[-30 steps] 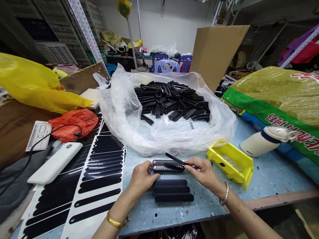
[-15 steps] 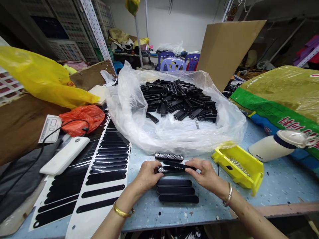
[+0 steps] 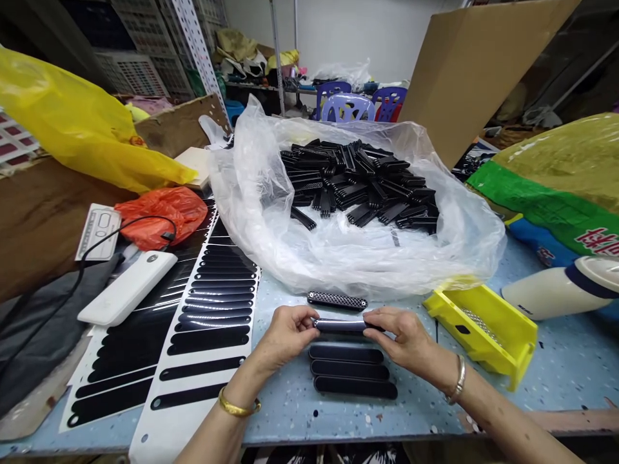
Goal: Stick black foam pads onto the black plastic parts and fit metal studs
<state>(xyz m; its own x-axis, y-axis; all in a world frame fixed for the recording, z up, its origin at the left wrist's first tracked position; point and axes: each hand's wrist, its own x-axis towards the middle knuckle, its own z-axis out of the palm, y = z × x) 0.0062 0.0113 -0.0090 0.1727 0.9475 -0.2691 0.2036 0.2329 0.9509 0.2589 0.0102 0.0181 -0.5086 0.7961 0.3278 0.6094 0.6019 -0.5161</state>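
My left hand (image 3: 286,334) and my right hand (image 3: 400,336) each pinch one end of a long black oval plastic strip (image 3: 340,325), held level just above the table. Right below it lie three finished black strips (image 3: 352,370) in a row. A perforated black strip (image 3: 337,300) lies just beyond my hands. Behind that, an open clear plastic bag (image 3: 338,258) holds a pile of black plastic parts (image 3: 360,187). To the left lie white backing sheets with black oval stickers (image 3: 207,322).
A yellow plastic tray (image 3: 483,328) sits right of my hands, a white bottle (image 3: 561,290) on its side beyond it. At left are a white power bank (image 3: 128,287) with a cable, a red bag (image 3: 159,212) and a yellow bag (image 3: 82,129). A cardboard sheet (image 3: 478,71) stands behind.
The perforated strip that both hands held was set down beyond them. They now hold a smooth black strip between them, turned to show its side. The camera tilted down a little.
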